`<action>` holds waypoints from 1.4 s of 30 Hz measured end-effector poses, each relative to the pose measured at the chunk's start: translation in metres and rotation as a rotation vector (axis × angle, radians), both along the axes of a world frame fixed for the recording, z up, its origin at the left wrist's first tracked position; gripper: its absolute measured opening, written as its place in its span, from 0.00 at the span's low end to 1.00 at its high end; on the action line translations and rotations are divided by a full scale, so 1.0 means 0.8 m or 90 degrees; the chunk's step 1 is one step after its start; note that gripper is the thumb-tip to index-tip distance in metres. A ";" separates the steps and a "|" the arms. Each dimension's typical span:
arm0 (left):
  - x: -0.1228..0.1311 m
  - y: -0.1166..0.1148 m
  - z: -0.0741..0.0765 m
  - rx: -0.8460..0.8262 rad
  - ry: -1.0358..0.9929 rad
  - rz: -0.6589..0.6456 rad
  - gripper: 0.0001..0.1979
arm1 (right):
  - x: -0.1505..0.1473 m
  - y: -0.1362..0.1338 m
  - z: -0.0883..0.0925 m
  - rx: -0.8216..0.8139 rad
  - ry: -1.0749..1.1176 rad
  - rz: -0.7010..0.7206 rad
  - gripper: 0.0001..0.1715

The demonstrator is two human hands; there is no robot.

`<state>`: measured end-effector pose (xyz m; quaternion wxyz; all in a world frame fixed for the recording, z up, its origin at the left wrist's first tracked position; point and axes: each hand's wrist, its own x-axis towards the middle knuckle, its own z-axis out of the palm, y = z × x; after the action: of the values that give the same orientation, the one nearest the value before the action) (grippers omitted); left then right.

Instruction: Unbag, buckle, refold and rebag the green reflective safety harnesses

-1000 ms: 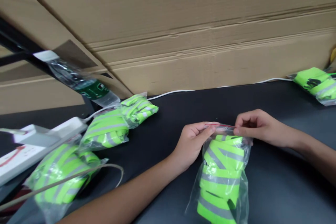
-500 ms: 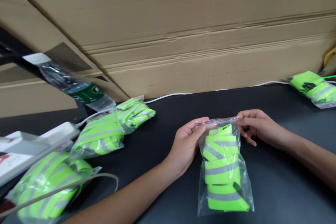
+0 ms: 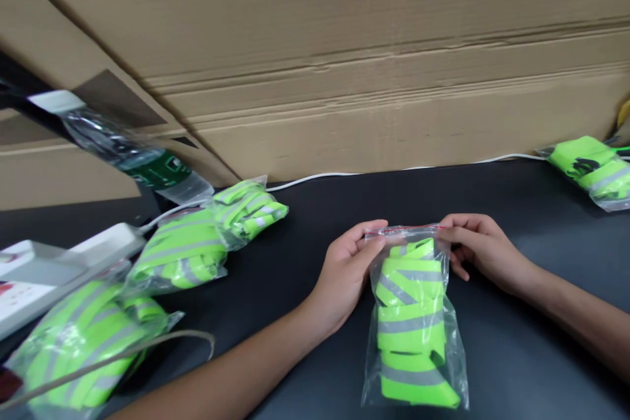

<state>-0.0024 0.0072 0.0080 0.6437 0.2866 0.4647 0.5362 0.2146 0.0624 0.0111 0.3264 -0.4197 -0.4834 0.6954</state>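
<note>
A clear zip bag (image 3: 413,321) with a red seal strip lies on the dark table (image 3: 516,315), filled with folded neon-green reflective bands. My left hand (image 3: 347,269) pinches the bag's top left corner. My right hand (image 3: 480,246) pinches the top right corner, its other fingers loosely curled. The seal strip is stretched flat between the two hands.
Three more filled bags lie at the left (image 3: 246,207), (image 3: 180,252), (image 3: 79,338) and another at the far right (image 3: 593,167). A water bottle (image 3: 128,154) leans at the left, above a white power strip (image 3: 103,243). A white cable (image 3: 319,177) runs along the cardboard wall (image 3: 344,59).
The hands slid apart along the red seal, from close together to the bag's two top corners. The bag now lies flatter on the table.
</note>
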 end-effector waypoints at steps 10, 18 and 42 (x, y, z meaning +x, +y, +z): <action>0.000 -0.002 0.002 -0.013 0.057 -0.026 0.22 | -0.003 -0.002 0.005 -0.003 -0.024 0.028 0.18; 0.005 -0.006 0.001 0.023 0.051 -0.038 0.19 | 0.005 -0.005 0.012 0.056 -0.129 0.114 0.26; 0.011 0.000 0.001 -0.030 0.014 0.082 0.07 | 0.008 -0.008 0.012 0.027 -0.136 0.010 0.17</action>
<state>0.0065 0.0071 0.0086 0.6097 0.2464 0.5017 0.5621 0.2209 0.0557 0.0208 0.2763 -0.4807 -0.5332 0.6389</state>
